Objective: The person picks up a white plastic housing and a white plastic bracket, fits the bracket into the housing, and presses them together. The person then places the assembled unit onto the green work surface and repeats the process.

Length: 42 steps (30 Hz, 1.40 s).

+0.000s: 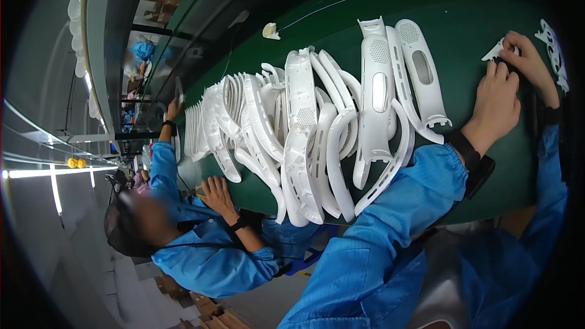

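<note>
At the right of the green work table, my right hand (528,64) pinches a small white plastic part (492,52) with a pointed end and a toothed lower edge. My left hand (495,105) is close below it, knuckles up and fingers curled in. Whatever those fingers hold, if anything, is hidden. Left of my hands lie long curved white plastic shells with oval openings and perforated patches; the nearest is a broad shell (423,73). A white openwork part (553,55) lies beyond my right hand, near the table's right end.
A large heap of curved white shells (298,134) covers the middle of the green table (469,0). A small cream part (271,31) with a thin cable lies at the far side. At the left, a co-worker in blue (207,256) sits with one hand on the table edge.
</note>
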{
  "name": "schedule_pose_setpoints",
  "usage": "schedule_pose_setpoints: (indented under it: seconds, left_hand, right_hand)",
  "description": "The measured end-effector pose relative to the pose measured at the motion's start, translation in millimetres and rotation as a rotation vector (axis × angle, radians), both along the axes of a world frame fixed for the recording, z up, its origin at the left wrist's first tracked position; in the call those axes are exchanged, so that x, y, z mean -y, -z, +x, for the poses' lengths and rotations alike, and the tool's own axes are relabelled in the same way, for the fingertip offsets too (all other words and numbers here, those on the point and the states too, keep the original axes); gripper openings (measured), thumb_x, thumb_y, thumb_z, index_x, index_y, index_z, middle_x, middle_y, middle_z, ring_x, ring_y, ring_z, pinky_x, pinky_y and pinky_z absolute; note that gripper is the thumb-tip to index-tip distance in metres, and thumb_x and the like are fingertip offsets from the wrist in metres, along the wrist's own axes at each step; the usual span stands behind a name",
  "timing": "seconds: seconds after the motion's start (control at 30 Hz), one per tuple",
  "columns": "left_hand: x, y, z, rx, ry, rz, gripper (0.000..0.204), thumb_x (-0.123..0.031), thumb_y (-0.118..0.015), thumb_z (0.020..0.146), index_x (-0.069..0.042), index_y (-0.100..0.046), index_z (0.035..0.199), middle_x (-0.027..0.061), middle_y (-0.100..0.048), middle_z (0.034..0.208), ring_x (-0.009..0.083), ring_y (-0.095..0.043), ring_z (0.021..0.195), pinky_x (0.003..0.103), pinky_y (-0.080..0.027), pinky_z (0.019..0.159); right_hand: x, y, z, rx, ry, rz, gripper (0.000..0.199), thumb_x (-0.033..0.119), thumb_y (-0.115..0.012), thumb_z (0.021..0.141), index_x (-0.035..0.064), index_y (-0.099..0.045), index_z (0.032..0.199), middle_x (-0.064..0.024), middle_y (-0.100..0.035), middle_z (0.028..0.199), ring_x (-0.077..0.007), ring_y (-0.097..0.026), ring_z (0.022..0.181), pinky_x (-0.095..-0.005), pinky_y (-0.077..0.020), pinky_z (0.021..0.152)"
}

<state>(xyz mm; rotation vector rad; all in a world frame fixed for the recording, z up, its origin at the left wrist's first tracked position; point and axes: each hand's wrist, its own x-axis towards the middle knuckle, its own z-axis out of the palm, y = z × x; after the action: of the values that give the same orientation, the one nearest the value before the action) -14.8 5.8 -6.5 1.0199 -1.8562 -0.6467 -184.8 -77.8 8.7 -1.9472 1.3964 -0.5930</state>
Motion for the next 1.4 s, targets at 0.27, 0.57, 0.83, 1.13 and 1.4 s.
schedule_pose_setpoints:
  seconds: [0.27,0.57,0.83,1.13,1.4]
  left_hand:
    - [2.1,2.4,0.1,-0.008,-0.034,-0.040,0.016,-0.001,-0.061,0.066,-0.002,-0.052,0.079,0.0161,-0.049,0.094,0.0333,-0.047,0.091,0.042,-0.045,0.070]
    - [2.2,1.9,4.7,-0.005,-0.011,-0.004,0.015,0.000,-0.060,0.066,-0.003,-0.051,0.078,0.0139,-0.049,0.092,0.0325,-0.046,0.089,0.042,-0.044,0.070]
    - [4.0,-2.9,7.5,-0.068,0.000,0.016,0.019,0.002,-0.058,0.068,-0.001,-0.049,0.085,0.0140,-0.047,0.092,0.0327,-0.048,0.088,0.042,-0.045,0.071]
    - [4.0,-11.2,11.7,-0.112,0.007,0.086,0.033,0.004,-0.058,0.071,0.000,-0.045,0.101,0.0166,-0.043,0.101,0.0358,-0.051,0.094,0.044,-0.047,0.074]
    - [2.6,-9.6,9.0,-0.101,0.007,0.075,0.028,0.002,-0.059,0.071,0.000,-0.047,0.096,0.0159,-0.043,0.100,0.0346,-0.051,0.093,0.044,-0.047,0.073]
  right_hand:
    - [-2.1,-5.3,5.4,-0.051,0.004,-0.020,0.021,0.007,-0.063,0.069,0.0033,-0.047,0.082,-0.0004,-0.044,0.079,-0.0099,-0.042,0.073,-0.0238,-0.0355,0.063]
    - [-4.7,-5.1,11.7,0.073,0.010,0.081,0.024,0.008,-0.066,0.072,0.0029,-0.050,0.088,-0.0003,-0.045,0.087,-0.0091,-0.042,0.078,-0.0224,-0.0359,0.066]
    - [2.2,7.1,-2.0,0.225,0.117,0.047,0.041,0.042,-0.046,0.098,0.0051,-0.056,0.082,0.0012,-0.050,0.072,-0.0058,-0.042,0.060,-0.0215,-0.0337,0.056]
    - [0.9,2.0,0.6,0.259,0.155,0.156,0.051,0.049,-0.041,0.098,0.0063,-0.053,0.074,0.0006,-0.045,0.065,-0.0066,-0.038,0.050,-0.0225,-0.0302,0.049]
    - [1.5,15.6,-5.5,0.278,0.291,0.111,0.036,0.040,-0.052,0.096,0.0080,-0.053,0.082,0.0034,-0.046,0.066,-0.0032,-0.041,0.056,-0.0190,-0.0301,0.050]
